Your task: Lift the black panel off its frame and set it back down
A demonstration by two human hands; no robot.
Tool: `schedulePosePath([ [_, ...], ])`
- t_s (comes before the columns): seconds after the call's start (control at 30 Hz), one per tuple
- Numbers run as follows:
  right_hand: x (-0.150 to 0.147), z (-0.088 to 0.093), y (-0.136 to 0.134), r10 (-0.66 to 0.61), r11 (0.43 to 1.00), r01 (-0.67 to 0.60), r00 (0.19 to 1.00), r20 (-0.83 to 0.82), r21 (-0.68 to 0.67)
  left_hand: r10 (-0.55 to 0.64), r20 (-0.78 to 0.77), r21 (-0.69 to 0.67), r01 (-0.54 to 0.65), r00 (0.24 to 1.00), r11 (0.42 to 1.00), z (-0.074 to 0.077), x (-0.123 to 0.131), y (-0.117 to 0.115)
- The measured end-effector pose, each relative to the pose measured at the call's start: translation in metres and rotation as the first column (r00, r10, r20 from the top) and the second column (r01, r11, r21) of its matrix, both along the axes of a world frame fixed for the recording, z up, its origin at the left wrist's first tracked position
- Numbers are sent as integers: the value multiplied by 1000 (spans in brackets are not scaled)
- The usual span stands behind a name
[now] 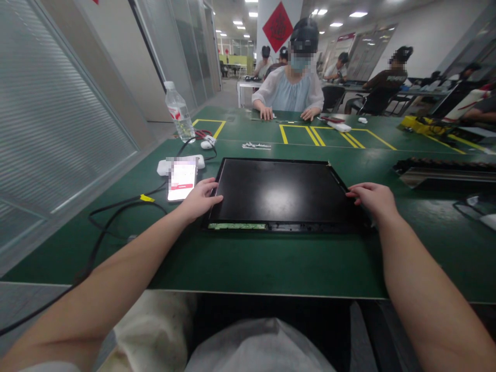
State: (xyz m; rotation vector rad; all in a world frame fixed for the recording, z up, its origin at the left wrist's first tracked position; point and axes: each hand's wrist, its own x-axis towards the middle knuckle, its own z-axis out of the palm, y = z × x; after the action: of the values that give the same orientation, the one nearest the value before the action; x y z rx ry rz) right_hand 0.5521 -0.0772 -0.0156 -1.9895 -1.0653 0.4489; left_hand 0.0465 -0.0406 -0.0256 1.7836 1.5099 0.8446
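A black LCD display panel (pixel 279 191) lies flat on the green table, screen side up. Along its near edge runs a narrow green circuit board (pixel 236 226). My left hand (pixel 199 199) holds the panel's left edge, thumb on top near the screen and fingers along the side. At the opposite edge, the fingers of my right hand (pixel 374 199) are pinched on the upper right side of the frame. A phone (pixel 182 181) with a lit screen is just left of my left hand, propped by a white object (pixel 165 167).
A water bottle (pixel 179 113) stands at the back left beside cables and a white plug-like piece (pixel 208 142). Small metallic strips (pixel 256 145) lie beyond the panel. A black cable (pixel 103 243) crosses the left side. Across the table (pixel 271 263) sits a masked person (pixel 290 88), both hands on the surface.
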Motion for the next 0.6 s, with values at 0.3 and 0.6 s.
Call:
schedulePosePath([
  [0.3,2,2,4,-6,1000,4,992,-127,-17,21,-80,15,-19,997,1000,-1,3,3],
  [0.6,4,-3,4,-18,1000,18,996,-92,-2,-3,-239,32,11,971,999,4,4,0],
])
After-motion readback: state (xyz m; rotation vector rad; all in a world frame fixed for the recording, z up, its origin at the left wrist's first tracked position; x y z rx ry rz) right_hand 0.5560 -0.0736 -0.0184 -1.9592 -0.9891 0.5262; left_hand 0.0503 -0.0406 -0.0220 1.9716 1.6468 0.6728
